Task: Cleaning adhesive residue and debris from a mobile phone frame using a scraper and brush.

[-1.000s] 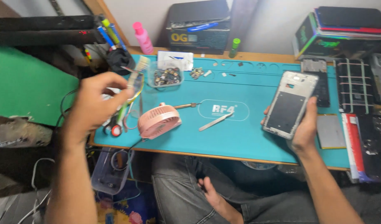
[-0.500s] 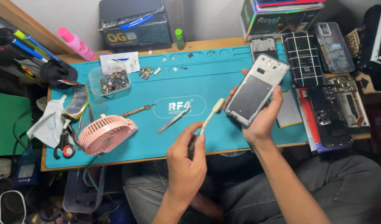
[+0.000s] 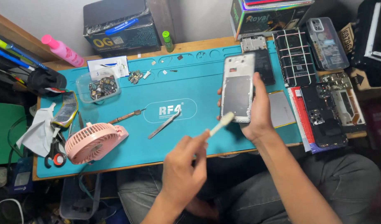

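In the head view, my right hand [image 3: 256, 112] holds an opened phone frame [image 3: 238, 88] upright above the blue work mat [image 3: 178, 137]. My fingers are clamped on its long edges, the thumb on the right side and the fingertips showing at the left side. The frame is thin and looks light, but I judge it fragile: the inside is bare, so I should keep my hold on the rim only and not press the flat middle.

My left hand [image 3: 184, 170] is closed around the handle of a small white brush [image 3: 218, 124], pinched between thumb and fingers. The brush head is just beside the lower edge of the frame; whether it touches, I cannot tell. The brush is light and stiff in the handle, soft at the head, I think.

On the mat, well apart from my hands, lie metal tweezers [image 3: 163, 125], a thin tool with a wooden handle [image 3: 125, 117], a pink fan [image 3: 96, 142] and a clear box of small parts [image 3: 98, 86]. More opened phones [image 3: 323, 110] lie at the right.
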